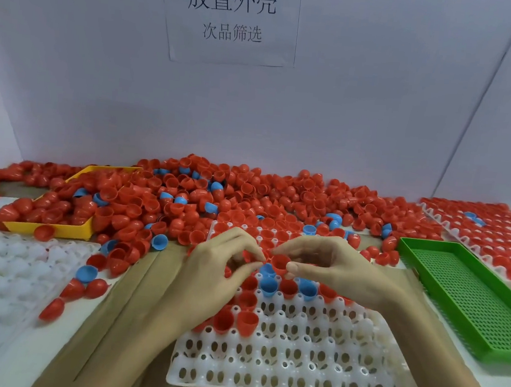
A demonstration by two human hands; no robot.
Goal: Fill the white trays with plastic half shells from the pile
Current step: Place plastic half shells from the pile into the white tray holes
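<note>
A white tray [287,371] with rows of holed cups lies in front of me on brown cardboard. Its far rows hold red and blue half shells; the near rows have none. My right hand [328,266] pinches a red half shell [280,263] between thumb and fingers above the tray's middle rows. My left hand [219,261] hovers beside it with curled fingers that pinch something red, mostly hidden. Behind the tray spreads the pile [232,197] of red shells with a few blue ones.
A green perforated tray [468,301] lies at the right, and a filled white tray [487,234] behind it. A yellow tray [54,228] full of shells sits at the left, with another white tray [6,269] in front of it. A white partition with a paper sign stands behind.
</note>
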